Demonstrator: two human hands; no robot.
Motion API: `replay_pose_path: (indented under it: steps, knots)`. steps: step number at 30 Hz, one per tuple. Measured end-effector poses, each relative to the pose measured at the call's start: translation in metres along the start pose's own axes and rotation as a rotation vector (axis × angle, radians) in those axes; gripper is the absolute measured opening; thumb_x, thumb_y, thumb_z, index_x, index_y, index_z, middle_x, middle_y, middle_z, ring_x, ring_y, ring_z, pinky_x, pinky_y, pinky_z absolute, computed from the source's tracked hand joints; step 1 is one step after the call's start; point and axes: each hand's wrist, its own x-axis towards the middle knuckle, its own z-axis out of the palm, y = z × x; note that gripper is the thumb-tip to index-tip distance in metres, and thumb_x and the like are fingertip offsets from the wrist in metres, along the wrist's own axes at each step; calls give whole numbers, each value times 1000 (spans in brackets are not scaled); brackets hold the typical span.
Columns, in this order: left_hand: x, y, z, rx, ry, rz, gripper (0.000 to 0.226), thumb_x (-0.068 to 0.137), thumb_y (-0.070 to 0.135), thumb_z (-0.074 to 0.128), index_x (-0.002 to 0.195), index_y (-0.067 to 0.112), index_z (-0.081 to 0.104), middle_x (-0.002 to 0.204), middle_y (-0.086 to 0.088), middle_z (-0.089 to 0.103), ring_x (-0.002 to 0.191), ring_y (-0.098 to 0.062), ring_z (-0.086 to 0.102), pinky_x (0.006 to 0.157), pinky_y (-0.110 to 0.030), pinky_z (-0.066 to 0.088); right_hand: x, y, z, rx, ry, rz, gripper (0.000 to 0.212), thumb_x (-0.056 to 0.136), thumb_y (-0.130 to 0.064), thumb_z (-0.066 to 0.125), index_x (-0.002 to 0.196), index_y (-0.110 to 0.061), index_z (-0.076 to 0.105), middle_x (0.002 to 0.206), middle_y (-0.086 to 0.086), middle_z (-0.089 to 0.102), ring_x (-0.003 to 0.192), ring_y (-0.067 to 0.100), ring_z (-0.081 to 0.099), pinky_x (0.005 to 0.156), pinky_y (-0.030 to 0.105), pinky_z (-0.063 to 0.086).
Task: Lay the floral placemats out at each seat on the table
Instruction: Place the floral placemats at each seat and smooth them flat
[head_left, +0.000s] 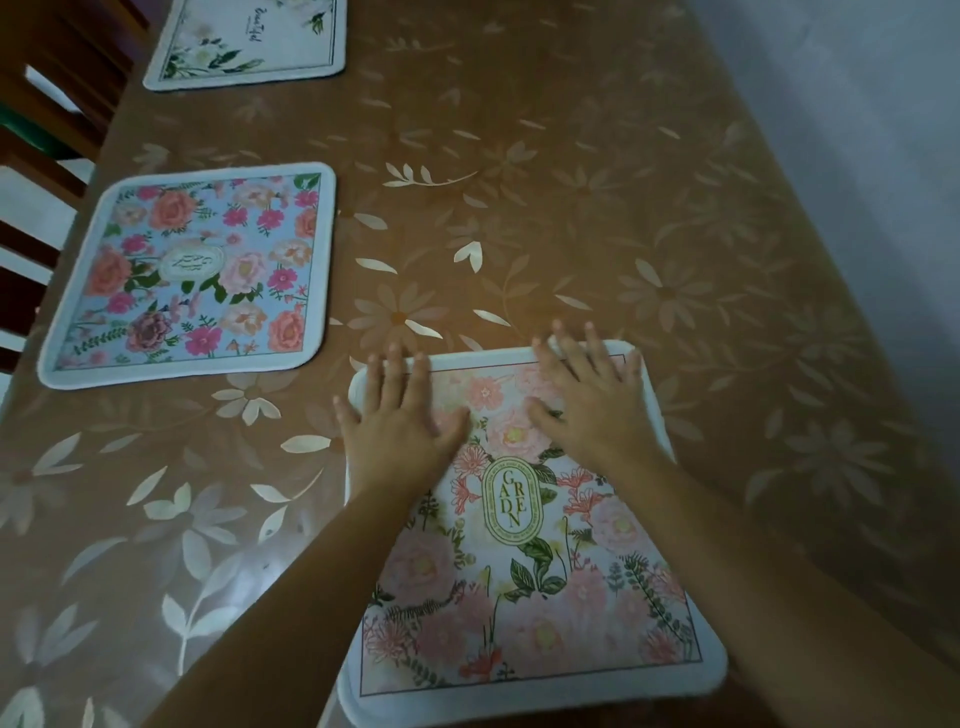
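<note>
Item one: a pink floral placemat (519, 597), rectangular with rounded corners, a white border and a green oval label reading GARDEN, lies flat on the table (571, 208) directly before me. My left grip (400, 421) rests palm-down on its far left corner, fingers straight and spread, clasping nothing. My right grip (592, 410) lies likewise on its far right corner, fingers splayed flat, fingertips reaching the far edge, nothing held. Item two: a blue floral placemat (192, 275) with red and pink roses and a white border lies to the left, near the table's left edge. Item three: a white placemat with green leaves (249, 47) lies further along that edge, partly cut off. The table carries a glossy brown cloth patterned with pale flowers. Dark wooden chair backs (47, 130) stand beside its left edge.
</note>
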Motion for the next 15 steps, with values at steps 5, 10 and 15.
replay_pose_path:
  steps: [5,10,15]
  knots:
    - [-27,9,1,-43,17,-113,80,81,63,24,144,17,6,155,-9,0,140,-25,-9,110,-53,0,-22,-7,2,19,66,207,65,87,-54,18,143,-21,10,156,8,7,142,30,1,107,66,8]
    - [-71,7,5,-3,-34,28,82,78,71,17,144,26,-4,153,-4,-11,137,-22,-20,109,-49,-7,-61,-12,7,47,68,166,68,87,-59,27,143,-23,11,155,11,9,142,34,2,108,64,9]
    - [-116,4,8,28,-96,151,81,78,71,24,143,31,-6,153,-1,-11,138,-20,-17,110,-51,-5,-109,-20,7,12,-3,127,73,83,-63,16,143,-23,12,154,11,12,141,36,5,108,62,16]
